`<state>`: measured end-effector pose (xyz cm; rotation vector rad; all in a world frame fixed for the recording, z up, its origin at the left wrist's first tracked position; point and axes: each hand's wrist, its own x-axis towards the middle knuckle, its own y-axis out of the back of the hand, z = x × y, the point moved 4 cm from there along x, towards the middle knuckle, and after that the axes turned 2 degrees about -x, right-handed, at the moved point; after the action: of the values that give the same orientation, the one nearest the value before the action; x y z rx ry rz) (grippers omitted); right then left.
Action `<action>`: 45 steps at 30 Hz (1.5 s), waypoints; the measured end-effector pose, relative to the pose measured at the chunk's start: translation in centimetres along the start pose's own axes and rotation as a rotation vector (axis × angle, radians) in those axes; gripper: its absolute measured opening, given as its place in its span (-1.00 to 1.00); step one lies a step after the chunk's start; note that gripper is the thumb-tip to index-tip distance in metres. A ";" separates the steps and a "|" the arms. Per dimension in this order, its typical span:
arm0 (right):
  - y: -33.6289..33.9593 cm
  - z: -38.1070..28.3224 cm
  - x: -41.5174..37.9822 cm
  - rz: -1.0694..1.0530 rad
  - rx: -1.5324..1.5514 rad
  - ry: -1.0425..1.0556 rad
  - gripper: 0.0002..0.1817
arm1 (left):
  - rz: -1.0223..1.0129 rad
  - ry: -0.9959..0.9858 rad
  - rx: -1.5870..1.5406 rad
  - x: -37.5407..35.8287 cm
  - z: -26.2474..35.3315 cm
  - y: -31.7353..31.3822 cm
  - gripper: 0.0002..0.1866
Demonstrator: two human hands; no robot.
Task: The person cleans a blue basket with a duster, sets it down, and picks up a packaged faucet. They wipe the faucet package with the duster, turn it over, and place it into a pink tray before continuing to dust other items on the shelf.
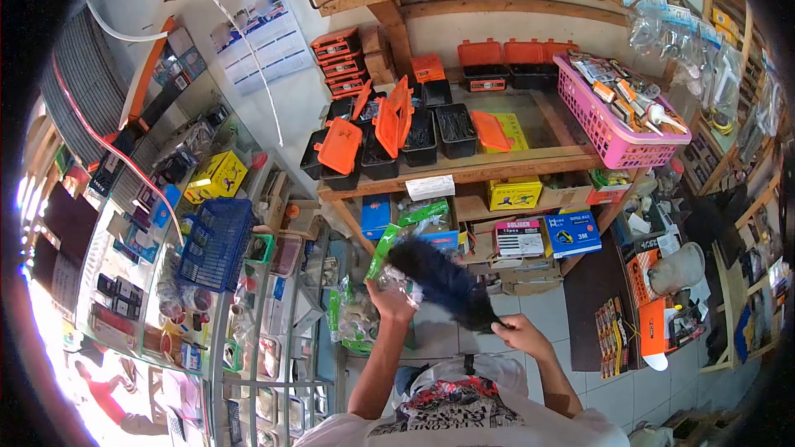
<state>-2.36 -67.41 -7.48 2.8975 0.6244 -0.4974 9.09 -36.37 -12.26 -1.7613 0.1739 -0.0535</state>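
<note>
My right hand (522,336) is closed around the handle end of a dark, fluffy duster (447,283), which reaches up and left in front of my body. Its far end lies close to a clear plastic packet with a green strip (382,252). My left hand (391,301) grips that packet; what is inside it cannot be made out. More green-and-clear packets (352,314) hang below and left of this hand. Just beyond the duster, the wooden shelf (489,167) holds black bins with orange lids (397,120).
A pink basket (613,128) full of small goods sits at the shelf's right end. Boxes, including a blue one (574,233), fill the lower shelf. Glass display cases with a blue basket (217,244) stand on the left. A person's red sleeve (103,393) shows at lower left.
</note>
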 end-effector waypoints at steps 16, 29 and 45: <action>0.7 1.6 -0.4 0.000 0.092 -0.023 -0.62 | 0.057 -0.082 0.361 -1.2 -1.3 -1.4 -0.16; 2.8 0.9 -1.2 0.032 0.029 -0.039 -0.57 | 0.086 -0.053 0.231 -0.9 -0.8 -1.0 -0.20; 3.0 -0.9 -1.2 0.012 0.000 0.025 -0.57 | 0.061 -0.075 0.381 -0.5 -2.1 -3.4 -0.20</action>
<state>-1.86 -70.42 -6.02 2.9097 0.6098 -0.4597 8.65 -37.67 -8.47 -1.3746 0.1512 0.0225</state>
